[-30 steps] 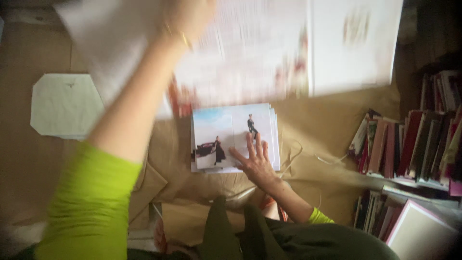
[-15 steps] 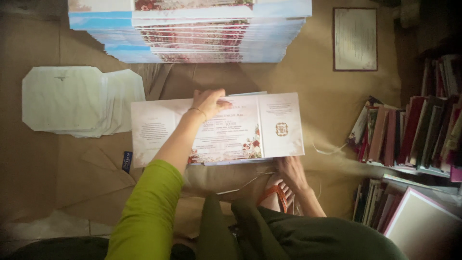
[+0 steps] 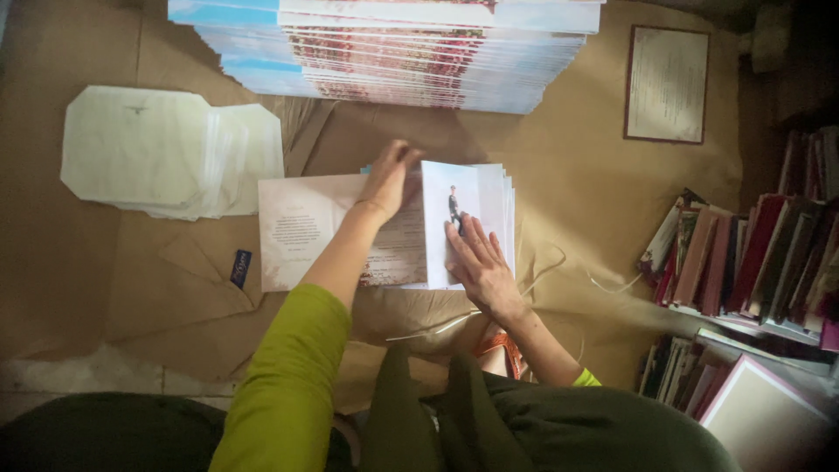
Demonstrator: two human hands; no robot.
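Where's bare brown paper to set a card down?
Free: brown paper left of the open card, below the pale envelope pile; also between small card stack and framed sheet. Crowded: top stack, right-hand books.

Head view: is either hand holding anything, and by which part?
The left hand pinches the top edge of the pale printed folding card at its fold. The right hand lies flat on the photo-fronted card stack, holding nothing.

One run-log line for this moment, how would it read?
left hand: folding printed card | right hand: flat on folded card stack | floor: brown paper
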